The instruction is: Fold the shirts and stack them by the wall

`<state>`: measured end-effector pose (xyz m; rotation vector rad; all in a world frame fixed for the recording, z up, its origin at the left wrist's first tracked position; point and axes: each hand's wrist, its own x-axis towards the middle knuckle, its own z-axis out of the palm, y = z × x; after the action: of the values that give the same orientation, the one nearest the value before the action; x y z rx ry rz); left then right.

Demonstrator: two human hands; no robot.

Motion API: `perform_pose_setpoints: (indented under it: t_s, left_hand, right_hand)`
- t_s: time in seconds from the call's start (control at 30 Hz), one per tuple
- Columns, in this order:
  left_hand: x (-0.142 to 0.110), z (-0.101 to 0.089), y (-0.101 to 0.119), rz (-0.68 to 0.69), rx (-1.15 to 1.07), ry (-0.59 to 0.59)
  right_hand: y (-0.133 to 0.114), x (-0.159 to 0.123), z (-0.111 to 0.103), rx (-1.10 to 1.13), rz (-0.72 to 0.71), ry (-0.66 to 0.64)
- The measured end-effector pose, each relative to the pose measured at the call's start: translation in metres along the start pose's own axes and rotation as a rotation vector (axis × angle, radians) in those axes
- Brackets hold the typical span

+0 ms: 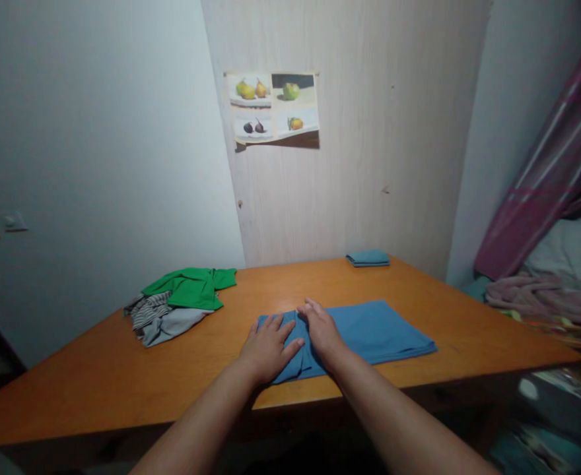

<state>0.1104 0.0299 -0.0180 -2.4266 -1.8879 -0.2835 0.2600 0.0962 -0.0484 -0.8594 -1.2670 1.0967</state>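
Both forearms are extended from the near edge of view, angled inward toward each other. The left hand point(269, 348) is laid flat, palm down, its fingers point(273, 322) spread and pointed far, its thumb point(294, 348) stretched out to the right. The right hand point(321, 332) is held just beside it, tilted more onto its edge, its fingers directed far and left. The left forearm point(204, 417) and right forearm point(394, 409) are left bare; neither hand is clenched.

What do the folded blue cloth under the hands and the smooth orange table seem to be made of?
Folded blue cloth: matte fabric, perhaps cotton, shown by soft creases and layered edges. Smooth orange table: probably varnished wood or laminate, shown by its faint sheen.
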Motion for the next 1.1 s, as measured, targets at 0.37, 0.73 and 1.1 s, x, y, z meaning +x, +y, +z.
perform_pose_setpoints:
  t_s: [0.37,0.73,1.1]
  left_hand:
    - [-0.006,-0.001,0.0,0.04,-0.283,0.185]
    - [0.037,-0.004,-0.09,-0.231,-0.692,0.241]
    - [0.064,0.012,-0.093,-0.205,-0.832,0.012]
  right_hand:
    - [-0.004,-0.005,-0.001,-0.081,-0.066,-0.012]
    - [-0.006,-0.019,0.0,-0.492,-0.247,-0.206]
    - [-0.017,-0.032,0.0,-0.611,-0.337,-0.319]
